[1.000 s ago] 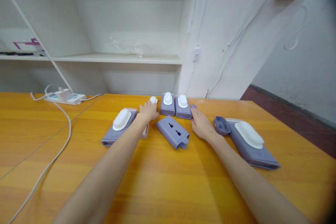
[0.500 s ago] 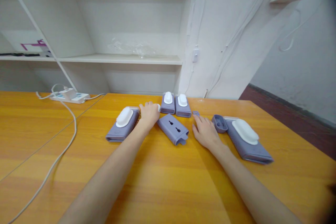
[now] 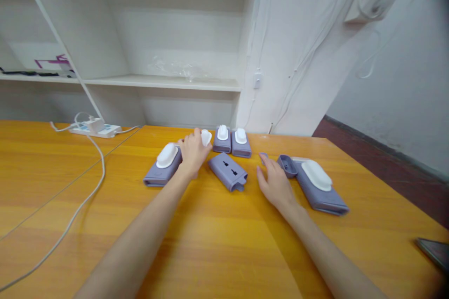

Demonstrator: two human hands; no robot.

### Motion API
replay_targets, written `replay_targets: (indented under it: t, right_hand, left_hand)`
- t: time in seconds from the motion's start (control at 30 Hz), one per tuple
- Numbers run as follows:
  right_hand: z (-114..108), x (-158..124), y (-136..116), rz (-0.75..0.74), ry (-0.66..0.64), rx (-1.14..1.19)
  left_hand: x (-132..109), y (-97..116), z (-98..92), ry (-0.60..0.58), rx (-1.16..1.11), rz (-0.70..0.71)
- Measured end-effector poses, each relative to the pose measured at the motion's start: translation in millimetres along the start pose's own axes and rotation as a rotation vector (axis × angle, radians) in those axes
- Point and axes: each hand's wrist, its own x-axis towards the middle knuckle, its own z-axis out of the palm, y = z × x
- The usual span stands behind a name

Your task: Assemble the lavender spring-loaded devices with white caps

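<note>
My left hand (image 3: 192,152) is closed around a white rounded plastic piece (image 3: 206,137), part of which sticks out past the fingers. Close to that hand lies a purple-grey flat case with a white oval cap (image 3: 167,156). Between my hands rests a purple-grey sleeve (image 3: 228,171) with two dark cut-outs and a tab at its near end. My right hand (image 3: 277,184) lies palm down, its thumb apart from the fingers. Its fingertips touch a small purple-grey piece (image 3: 264,154), mostly covered by them. Beside it stands a small purple-grey open cup (image 3: 287,167).
Two capped cases, one left (image 3: 222,139) and one right (image 3: 241,143), stand at the table's back. Another large capped case (image 3: 321,186) lies at right. A power strip (image 3: 96,128) and white cable (image 3: 100,180) occupy the left. A dark flat object (image 3: 435,252) sits at the right edge.
My left hand has lifted slightly, and more of the white piece shows. My right fingertips have come over the small purple-grey piece. The view has shifted a little to the right.
</note>
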Motion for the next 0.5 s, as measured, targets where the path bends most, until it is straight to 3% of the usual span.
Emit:
replay_targets:
  t: [0.1, 0.2, 0.33, 0.5]
  right_hand:
    - [1.9, 8.3, -32.2, 0.297, 0.027, 0.555]
    - [2.3, 18.7, -62.7, 0.456, -0.089, 0.997]
    - [-1.0, 24.0, -74.4, 0.451, 0.051, 1.084]
    - [-8.7, 21.1, -59.1, 0.359, -0.022, 1.036]
  left_hand:
    - [-26.8, 21.6, -16.3, 0.085, -0.15, 0.077]
    - [-59.8, 49.0, -23.1, -0.005, -0.389, 0.252]
    - [-85.2, 69.6, -22.9, -0.084, -0.692, 0.343]
    - [-95.9, 67.8, -24.0, -0.18, -0.666, 0.501]
